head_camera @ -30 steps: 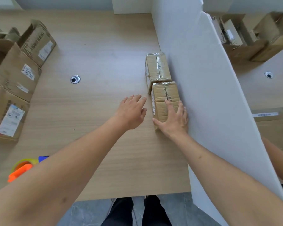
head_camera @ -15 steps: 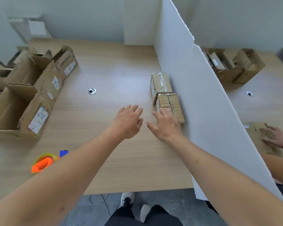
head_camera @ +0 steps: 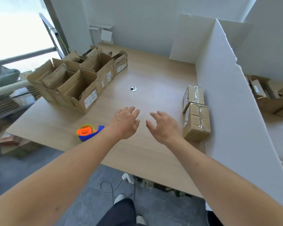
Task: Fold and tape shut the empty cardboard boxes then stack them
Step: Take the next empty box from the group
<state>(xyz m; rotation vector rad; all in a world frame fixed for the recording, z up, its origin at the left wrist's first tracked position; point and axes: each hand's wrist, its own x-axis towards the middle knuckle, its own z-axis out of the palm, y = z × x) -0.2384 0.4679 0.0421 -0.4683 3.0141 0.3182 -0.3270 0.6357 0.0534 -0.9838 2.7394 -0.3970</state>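
Head view: both hands' fingers [head_camera: 129,111] spread, empty; white divider [head_camera: 227,111] flanks taped boxes [head_camera: 196,121].

Tape dispenser [head_camera: 88,132] partly behind forearm

Head view, down over table [head_camera: 147,154]

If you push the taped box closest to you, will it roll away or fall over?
Probably neither. The nearer taped box has flat sides and lies low on the table, so it should slide. It likely feels light, since the task calls these boxes empty. Its creased cardboard might dent if squeezed.
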